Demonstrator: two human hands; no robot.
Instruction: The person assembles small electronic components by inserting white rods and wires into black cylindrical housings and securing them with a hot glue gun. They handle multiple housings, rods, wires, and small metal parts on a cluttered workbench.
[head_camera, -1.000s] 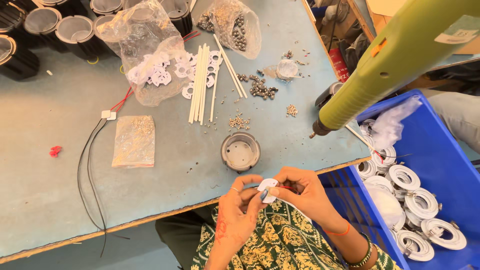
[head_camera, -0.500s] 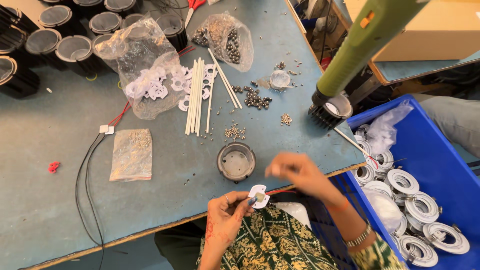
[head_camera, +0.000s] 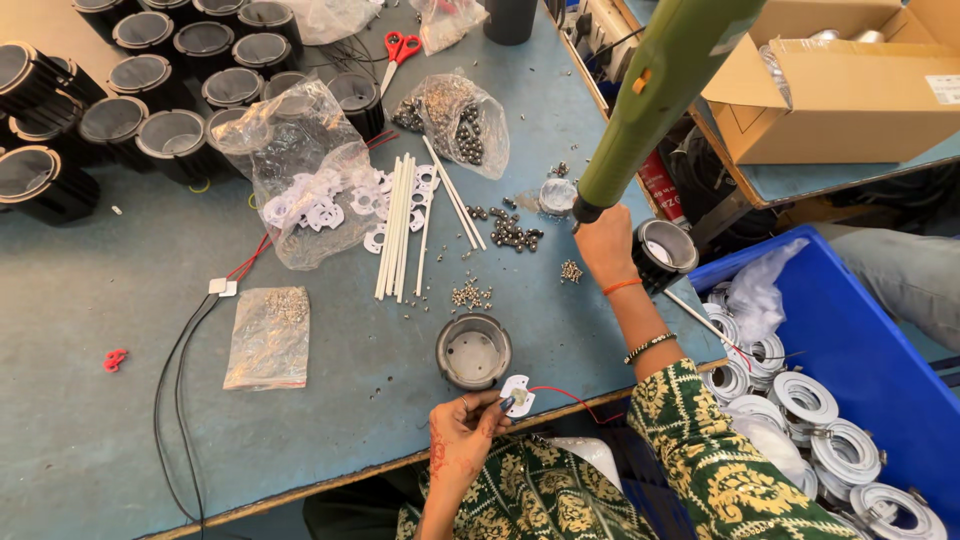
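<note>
At the near edge of the table (head_camera: 90, 330), the left hand (head_camera: 462, 440) is pinching a small white round board (head_camera: 517, 395) with a red wire, just beside the grey metal cup (head_camera: 473, 351). The right hand (head_camera: 605, 245) is closing around the hanging green screwdriver (head_camera: 660, 95) farther right; I judge the fastening step is beginning, and the tool needs to come down precisely over the board.

A grey-blue tabletop (head_camera: 90, 330), scuffed and evenly lit, fills most of the view and ends in a wooden front edge just below the fingers. Beyond the fingers, black round housings (head_camera: 120, 100) stand in rows at the far left corner. To the right of the fingers a blue plastic bin (head_camera: 880, 330) sits beside the tabletop, and farther off an open cardboard box (head_camera: 850, 90) rests on a second grey-blue surface.
</note>
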